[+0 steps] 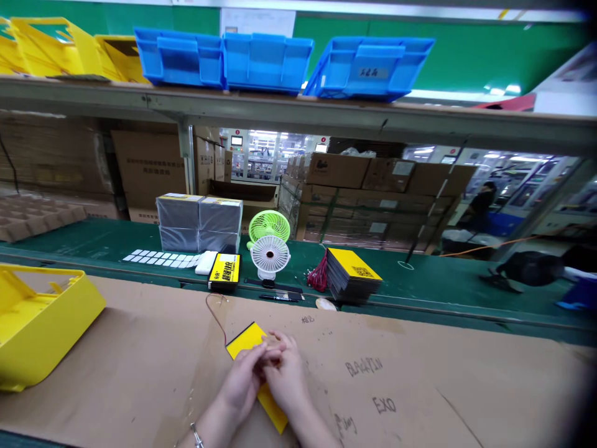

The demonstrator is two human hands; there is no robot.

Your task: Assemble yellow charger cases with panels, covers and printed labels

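Note:
A flat yellow piece (272, 407) with a dark edge lies at a slant on the brown cardboard sheet (153, 348). A thin red wire (216, 317) runs from its upper left corner. Over the middle of the piece, my left hand (245, 379) and my right hand (285, 370) meet with bent fingers pressed together. Whatever is between the fingertips is hidden and blurred. A bracelet is on my left wrist.
A yellow bin (51, 330) stands at the left. Behind the cardboard are a stack of yellow-topped pieces (352, 274), red wires (318, 274), a white fan (270, 255), a green fan (269, 225) and a yellow box (225, 269). Blue bins (268, 62) sit on the shelf above.

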